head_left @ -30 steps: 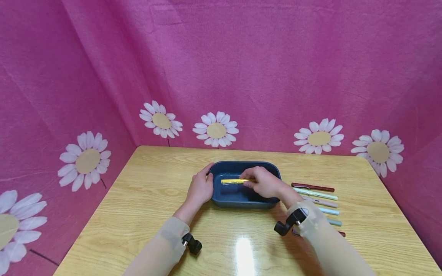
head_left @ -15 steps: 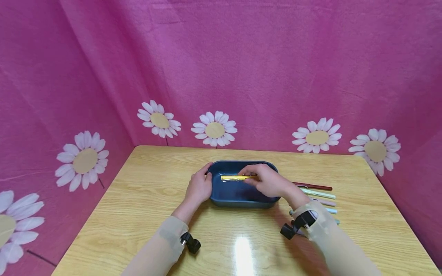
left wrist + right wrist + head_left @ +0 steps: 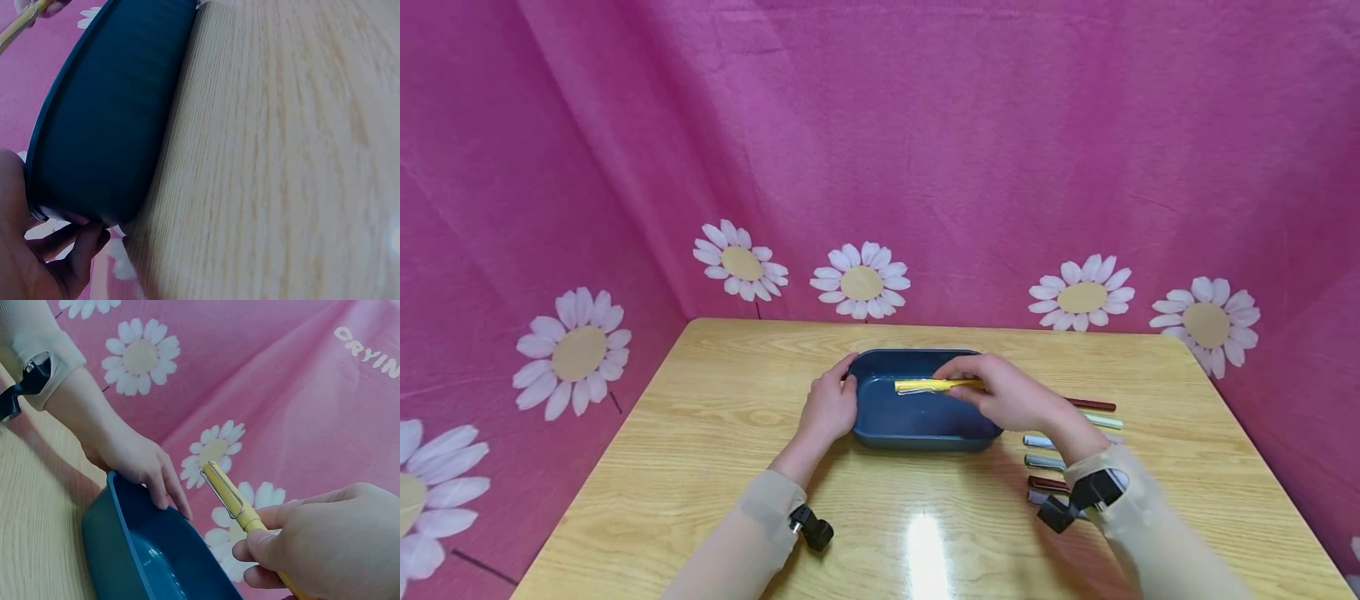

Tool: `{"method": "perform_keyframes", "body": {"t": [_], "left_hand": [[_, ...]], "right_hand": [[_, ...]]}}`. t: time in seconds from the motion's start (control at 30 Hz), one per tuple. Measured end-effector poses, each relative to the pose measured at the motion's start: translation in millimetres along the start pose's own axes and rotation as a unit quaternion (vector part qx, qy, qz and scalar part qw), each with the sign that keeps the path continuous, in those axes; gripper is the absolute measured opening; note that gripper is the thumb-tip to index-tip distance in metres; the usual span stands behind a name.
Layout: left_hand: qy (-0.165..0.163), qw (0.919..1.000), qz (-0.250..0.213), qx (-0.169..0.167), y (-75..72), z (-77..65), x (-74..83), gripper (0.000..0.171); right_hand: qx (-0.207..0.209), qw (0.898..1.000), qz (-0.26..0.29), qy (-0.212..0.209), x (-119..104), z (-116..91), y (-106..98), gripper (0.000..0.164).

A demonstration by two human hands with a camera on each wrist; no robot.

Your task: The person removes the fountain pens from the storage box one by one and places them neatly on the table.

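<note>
A dark blue rectangular box (image 3: 925, 444) with rounded corners sits on the wooden table. My left hand (image 3: 829, 410) grips its left end, the thumb over the rim and the fingers on the outer wall, as the left wrist view shows from below. My right hand (image 3: 1009, 398) pinches a yellow pen (image 3: 917, 386) between thumb and fingers, above the box's opening. Its capped end, with a silver wire clip (image 3: 222, 495), points left in the head view. The fingers and palm hide the rear of the pen.
Right of the box, several pens lie side by side, partly behind my right arm: dark red (image 3: 1092, 405), pale green (image 3: 1105, 421), light blue (image 3: 1036, 442), grey-green (image 3: 1043, 462), another dark red (image 3: 1047, 483) and lilac (image 3: 1039, 497). A pink flowered curtain (image 3: 880, 167) borders the table.
My right hand has moved right and slightly up over the box, carrying the yellow pen, and its forearm covers different pens. The left hand keeps its hold on the box's end.
</note>
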State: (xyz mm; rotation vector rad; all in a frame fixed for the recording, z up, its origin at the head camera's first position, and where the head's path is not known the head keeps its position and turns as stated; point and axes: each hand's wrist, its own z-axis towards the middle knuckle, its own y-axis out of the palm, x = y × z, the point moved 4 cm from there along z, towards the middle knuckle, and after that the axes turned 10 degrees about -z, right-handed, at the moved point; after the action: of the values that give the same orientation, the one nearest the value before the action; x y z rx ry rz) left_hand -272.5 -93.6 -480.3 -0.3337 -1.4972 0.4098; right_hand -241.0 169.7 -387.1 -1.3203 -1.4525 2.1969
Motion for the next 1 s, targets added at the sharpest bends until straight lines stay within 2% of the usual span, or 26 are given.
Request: {"method": "perform_keyframes", "body": {"t": [0.33, 0.67, 1.0], "left_hand": [[0.001, 1.0, 0.0, -0.001, -0.5, 0.9, -0.5, 0.047], [-0.005, 1.0, 0.001, 0.0, 0.1, 0.6, -0.2, 0.047], [-0.008, 1.0, 0.0, -0.002, 0.1, 0.1, -0.8, 0.047]], "right_hand": [[0.024, 1.0, -0.009, 0.014, 11, -29, -18, 0.027], [0.065, 0.997, -0.046, 0.023, 16, -57, -39, 0.029], [0.095, 0.992, -0.078, 0.0, 14, -90, -53, 0.032]]}}
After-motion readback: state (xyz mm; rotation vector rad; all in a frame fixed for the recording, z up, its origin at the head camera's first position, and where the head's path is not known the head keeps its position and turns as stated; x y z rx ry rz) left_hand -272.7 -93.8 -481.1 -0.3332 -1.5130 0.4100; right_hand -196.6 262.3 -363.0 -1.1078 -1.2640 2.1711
